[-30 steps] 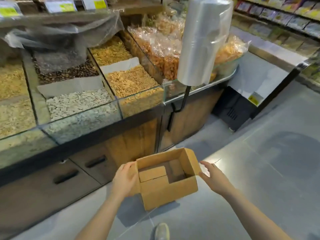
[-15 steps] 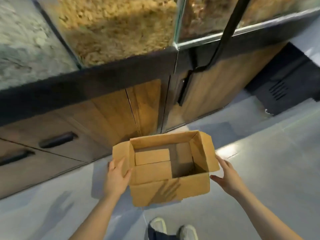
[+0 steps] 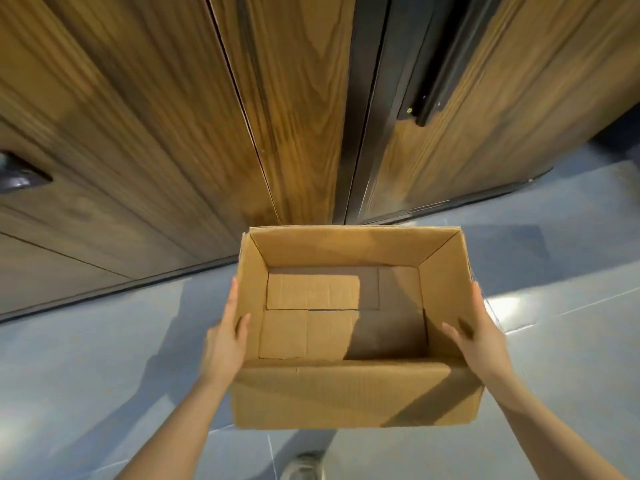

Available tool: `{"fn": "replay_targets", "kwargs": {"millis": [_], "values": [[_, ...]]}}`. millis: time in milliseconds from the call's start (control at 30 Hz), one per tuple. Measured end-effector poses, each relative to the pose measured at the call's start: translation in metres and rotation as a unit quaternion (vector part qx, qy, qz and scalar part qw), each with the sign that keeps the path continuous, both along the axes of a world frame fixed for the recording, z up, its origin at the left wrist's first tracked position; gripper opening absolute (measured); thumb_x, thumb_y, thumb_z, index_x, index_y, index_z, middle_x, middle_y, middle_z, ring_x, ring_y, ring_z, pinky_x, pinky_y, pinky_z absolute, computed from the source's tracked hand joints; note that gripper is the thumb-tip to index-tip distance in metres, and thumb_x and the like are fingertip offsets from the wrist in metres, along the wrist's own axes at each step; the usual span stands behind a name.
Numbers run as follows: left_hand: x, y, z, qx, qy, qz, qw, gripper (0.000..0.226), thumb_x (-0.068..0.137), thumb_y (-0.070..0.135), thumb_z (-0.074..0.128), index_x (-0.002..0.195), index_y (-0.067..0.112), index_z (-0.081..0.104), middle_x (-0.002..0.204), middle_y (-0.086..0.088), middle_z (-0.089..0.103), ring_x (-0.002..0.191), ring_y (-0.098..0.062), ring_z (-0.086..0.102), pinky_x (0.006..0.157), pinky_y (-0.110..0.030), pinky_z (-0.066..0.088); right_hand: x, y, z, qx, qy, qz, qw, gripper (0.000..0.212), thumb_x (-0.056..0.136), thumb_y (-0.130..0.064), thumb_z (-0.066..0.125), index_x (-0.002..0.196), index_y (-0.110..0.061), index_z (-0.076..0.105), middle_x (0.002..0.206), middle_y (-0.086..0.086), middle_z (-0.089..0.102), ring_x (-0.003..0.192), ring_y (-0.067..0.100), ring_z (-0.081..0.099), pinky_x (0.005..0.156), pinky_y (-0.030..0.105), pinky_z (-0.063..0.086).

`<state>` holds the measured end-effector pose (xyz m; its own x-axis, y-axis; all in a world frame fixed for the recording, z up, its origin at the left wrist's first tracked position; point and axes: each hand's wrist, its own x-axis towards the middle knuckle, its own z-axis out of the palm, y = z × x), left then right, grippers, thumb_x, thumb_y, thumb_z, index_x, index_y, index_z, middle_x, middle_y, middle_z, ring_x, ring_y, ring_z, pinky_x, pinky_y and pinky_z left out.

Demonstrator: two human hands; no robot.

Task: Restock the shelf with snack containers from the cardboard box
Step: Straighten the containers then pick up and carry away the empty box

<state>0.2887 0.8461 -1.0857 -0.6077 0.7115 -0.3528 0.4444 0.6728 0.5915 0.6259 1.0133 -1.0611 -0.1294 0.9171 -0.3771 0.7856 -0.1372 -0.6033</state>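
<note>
left hand (image 3: 225, 344) and right hand (image 3: 483, 336) gripping the cardboard box (image 3: 353, 396) side walls, thumbs inside

This looks like a shop floor beside a display counter. A wood-grain cabinet front (image 3: 145, 109) with dark metal trim (image 3: 360, 133) and a recessed dark handle (image 3: 20, 174) rises from a smooth grey-blue tiled floor (image 3: 86, 358). An open, empty brown cardboard box (image 3: 349, 393) suggests stock work.
</note>
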Motion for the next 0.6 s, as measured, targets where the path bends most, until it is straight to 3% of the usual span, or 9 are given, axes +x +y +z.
{"fn": "replay_targets", "kwargs": {"millis": [100, 267, 333, 500, 567, 600], "values": [[-0.002, -0.01, 0.029, -0.014, 0.005, -0.011, 1.0, 0.067, 0.097, 0.027, 0.043, 0.144, 0.047, 0.0, 0.11, -0.017, 0.067, 0.093, -0.04, 0.062, 0.072, -0.039, 0.045, 0.001, -0.005, 0.03, -0.026, -0.01, 0.016, 0.999, 0.082, 0.086, -0.022, 0.062, 0.145, -0.036, 0.007, 0.146, 0.002, 0.038, 0.13, 0.033, 0.04, 0.103, 0.052, 0.037], [-0.002, -0.058, 0.134, -0.048, -0.036, 0.008, 0.998, 0.068, 0.096, 0.024, 0.046, 0.144, 0.045, 0.002, 0.13, -0.01, 0.059, 0.113, -0.034, 0.056, 0.079, -0.03, 0.039, 0.0, -0.028, 0.139, -0.073, -0.038, 0.05, 0.995, 0.085, 0.084, -0.027, 0.064, 0.145, -0.041, 0.005, 0.145, 0.002, 0.039, 0.127, 0.034, 0.043, 0.101, 0.053, 0.04], [0.0, -0.082, 0.19, -0.053, -0.04, 0.015, 0.998, 0.069, 0.096, 0.023, 0.047, 0.143, 0.044, 0.002, 0.133, -0.01, 0.056, 0.114, -0.034, 0.056, 0.082, -0.032, 0.041, -0.001, -0.045, 0.196, -0.09, -0.046, 0.062, 0.993, 0.085, 0.084, -0.026, 0.065, 0.145, -0.04, 0.008, 0.144, 0.002, 0.041, 0.125, 0.033, 0.045, 0.1, 0.051, 0.041], [0.008, -0.152, 0.311, -0.063, -0.049, 0.031, 0.996, 0.072, 0.095, 0.023, 0.047, 0.142, 0.049, 0.0, 0.129, -0.015, 0.057, 0.11, -0.036, 0.057, 0.089, -0.039, 0.046, 0.001, -0.095, 0.316, -0.1, -0.057, 0.094, 0.989, 0.091, 0.082, -0.021, 0.068, 0.145, -0.042, 0.006, 0.14, 0.003, 0.046, 0.124, 0.034, 0.046, 0.101, 0.049, 0.04], [0.016, -0.177, 0.345, -0.05, -0.058, 0.048, 0.996, 0.072, 0.095, 0.022, 0.048, 0.144, 0.046, 0.001, 0.108, -0.009, 0.064, 0.102, -0.035, 0.06, 0.084, -0.035, 0.045, 0.001, -0.111, 0.346, -0.095, -0.055, 0.108, 0.988, 0.09, 0.082, -0.019, 0.067, 0.145, -0.039, 0.006, 0.139, 0.006, 0.047, 0.122, 0.035, 0.047, 0.1, 0.048, 0.04], [0.021, -0.191, 0.36, -0.04, -0.065, 0.058, 0.995, 0.073, 0.095, 0.021, 0.048, 0.144, 0.045, 0.0, 0.098, 0.004, 0.06, 0.097, -0.032, 0.061, 0.082, -0.033, 0.043, 0.0, -0.119, 0.359, -0.089, -0.053, 0.119, 0.987, 0.09, 0.083, -0.018, 0.067, 0.146, -0.038, 0.005, 0.138, 0.006, 0.048, 0.121, 0.035, 0.048, 0.099, 0.048, 0.041]]}}
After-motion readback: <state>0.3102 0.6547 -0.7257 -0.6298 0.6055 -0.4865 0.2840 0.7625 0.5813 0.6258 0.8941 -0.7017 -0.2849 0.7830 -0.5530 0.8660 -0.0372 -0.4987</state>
